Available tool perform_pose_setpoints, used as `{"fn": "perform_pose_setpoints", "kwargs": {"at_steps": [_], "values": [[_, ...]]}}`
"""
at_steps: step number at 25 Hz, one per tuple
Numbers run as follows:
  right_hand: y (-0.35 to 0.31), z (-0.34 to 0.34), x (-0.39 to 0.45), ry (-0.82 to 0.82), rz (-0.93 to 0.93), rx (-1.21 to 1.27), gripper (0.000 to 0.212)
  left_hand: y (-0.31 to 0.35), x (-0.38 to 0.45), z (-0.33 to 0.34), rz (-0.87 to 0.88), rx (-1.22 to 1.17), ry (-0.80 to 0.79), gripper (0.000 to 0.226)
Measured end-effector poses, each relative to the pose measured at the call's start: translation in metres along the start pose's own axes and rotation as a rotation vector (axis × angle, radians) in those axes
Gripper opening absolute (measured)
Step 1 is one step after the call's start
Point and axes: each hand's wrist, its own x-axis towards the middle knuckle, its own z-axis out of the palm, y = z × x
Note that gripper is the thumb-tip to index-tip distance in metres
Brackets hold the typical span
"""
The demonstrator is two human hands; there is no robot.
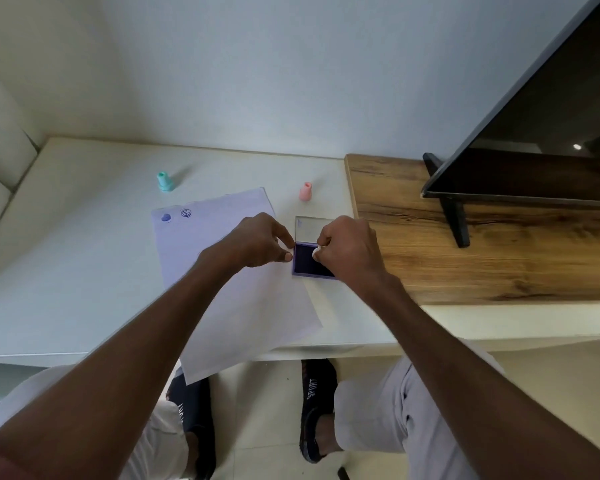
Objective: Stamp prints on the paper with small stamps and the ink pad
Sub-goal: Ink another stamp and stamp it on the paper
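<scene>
Fingers of the right hand (350, 251) pinch a small white stamp (316, 251), pressing it down onto the dark pad of the ink pad (309, 263), while the left hand (257, 242) curls its fingertips (286, 257) against the pad's left edge, steadying it. One ink pad shows: a purple tray lying flat near the right side of the white table (66, 271), just beside the wooden shelf (482, 244), with its clear lid (310, 227) folded open toward the table's far edge. Three stamps can be counted: the white one in the hand, a teal stamp (165, 181) and a pink stamp (305, 191), both upright near the far edge and well apart from each other. One sheet of paper (236, 289) lies at a slant, its long axis running from the far left toward the near edge, where its corner overhangs; the ink pad touches its right edge. Two blue prints sit in its far left corner: a solid blot (166, 217) and a ringed mark (186, 213), too small to read. Below the table, one black shoe (317, 403) bears the word "SPORT". A dark screen (541, 109) stands on the shelf.
</scene>
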Motion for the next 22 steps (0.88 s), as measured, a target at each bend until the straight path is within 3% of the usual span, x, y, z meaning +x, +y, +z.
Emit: {"fn": "perform_pose_setpoints", "kwargs": {"at_steps": [10, 15, 17, 19, 20, 22], "values": [[-0.001, 0.001, 0.0, -0.009, 0.051, 0.014, 0.029, 0.0, -0.002, 0.004, 0.019, 0.038, 0.01, 0.035], [-0.003, -0.003, -0.003, -0.047, 0.026, -0.032, 0.03, -0.001, -0.008, 0.003, 0.033, 0.027, 0.038, 0.024], [0.007, -0.005, -0.005, 0.018, 0.074, 0.173, 0.02, -0.001, -0.01, -0.004, 0.042, -0.021, 0.082, 0.019], [0.015, -0.011, -0.003, 0.083, 0.215, 0.628, 0.017, -0.003, -0.012, -0.013, 0.039, -0.111, 0.134, 0.018], [0.017, -0.016, -0.001, 0.041, 0.307, 0.938, 0.016, -0.004, -0.012, -0.019, 0.029, -0.188, 0.156, 0.018], [0.016, -0.023, 0.0, -0.196, 0.441, 1.524, 0.014, -0.003, -0.014, -0.029, -0.004, -0.389, 0.19, 0.024]]}}
